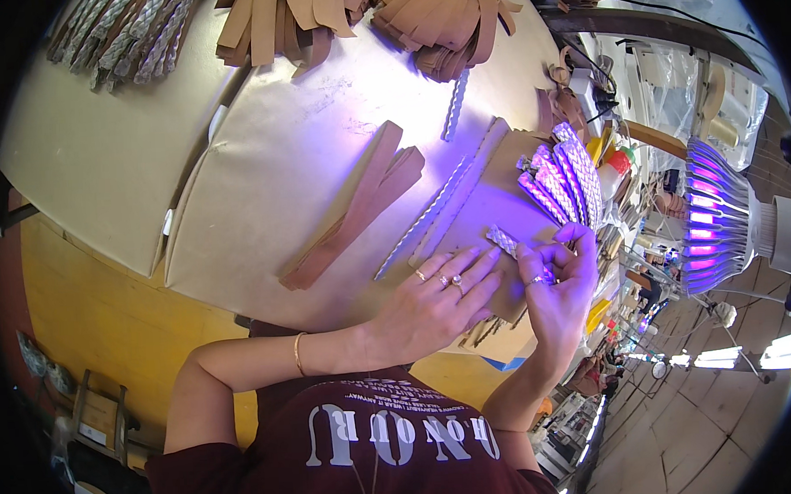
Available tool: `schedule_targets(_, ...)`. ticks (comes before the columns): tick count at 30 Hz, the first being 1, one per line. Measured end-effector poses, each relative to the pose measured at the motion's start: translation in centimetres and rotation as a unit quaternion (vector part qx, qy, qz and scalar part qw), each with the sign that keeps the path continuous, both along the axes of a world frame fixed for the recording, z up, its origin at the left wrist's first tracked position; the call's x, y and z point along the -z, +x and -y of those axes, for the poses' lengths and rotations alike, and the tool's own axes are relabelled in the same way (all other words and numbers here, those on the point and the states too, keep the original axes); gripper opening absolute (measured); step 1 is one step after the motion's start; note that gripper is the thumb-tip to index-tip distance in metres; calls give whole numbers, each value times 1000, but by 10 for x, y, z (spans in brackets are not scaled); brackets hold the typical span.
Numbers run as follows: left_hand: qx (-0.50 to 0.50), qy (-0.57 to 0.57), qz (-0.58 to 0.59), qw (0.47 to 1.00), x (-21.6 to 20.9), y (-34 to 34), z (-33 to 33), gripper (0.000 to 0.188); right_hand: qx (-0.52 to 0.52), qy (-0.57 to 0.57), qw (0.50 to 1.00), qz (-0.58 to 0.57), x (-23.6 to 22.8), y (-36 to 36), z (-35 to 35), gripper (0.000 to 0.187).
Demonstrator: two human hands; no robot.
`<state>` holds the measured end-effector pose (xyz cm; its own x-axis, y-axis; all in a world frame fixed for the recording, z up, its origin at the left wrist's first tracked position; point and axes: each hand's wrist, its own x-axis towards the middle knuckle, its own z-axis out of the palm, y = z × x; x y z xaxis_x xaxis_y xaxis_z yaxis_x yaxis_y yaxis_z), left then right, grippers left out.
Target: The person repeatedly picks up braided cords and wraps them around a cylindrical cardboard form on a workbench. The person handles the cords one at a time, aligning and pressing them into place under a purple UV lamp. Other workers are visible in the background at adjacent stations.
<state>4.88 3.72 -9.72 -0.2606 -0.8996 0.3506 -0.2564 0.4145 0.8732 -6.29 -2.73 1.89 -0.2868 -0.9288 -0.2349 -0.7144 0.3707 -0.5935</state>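
Under violet light at the right side of the table, my right hand (559, 280) pinches a short whitish braided strap (501, 239). One end of it sticks out to the left of my thumb, and the rest is mostly covered by the fingers. Just left of it, my left hand (440, 300) lies with fingers stretched out and holds nothing. Its fingertips are close to the strap; whether they touch it I cannot tell. Several braided straps (562, 182) fan out beyond my right hand on a brown board (456, 213). A thin braided strip (422, 215) lies along the board's left side.
Flat brown leather strips (350, 209) lie crosswise mid-table. Tan strip bundles (443, 20) and braided bundles (130, 33) sit along the far edge. Another braided strip (455, 106) lies nearby. A glowing violet lamp (707, 216) hangs at the right, past a red-capped bottle (619, 162).
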Motion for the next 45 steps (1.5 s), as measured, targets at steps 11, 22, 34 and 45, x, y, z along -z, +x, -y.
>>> schedule_targets(11, 4, 5, 6, 1000, -1, 0, 0, 46, 13, 13, 1000, 5, 0, 1, 1, 36)
schedule_targets(22, 3, 33, -84, 996, 0, 2, 5, 54, 17, 16, 1000, -11, 4, -3, 3, 39)
schedule_targets(34, 40, 37, -68, 996, 5, -4, 14, 71, -18, 21, 991, -129, -21, -3, -4, 30)
schedule_targets(45, 45, 41, -26, 998, -1, -4, 14, 69, -70, 8, 972, -222, -48, -42, -21, 30)
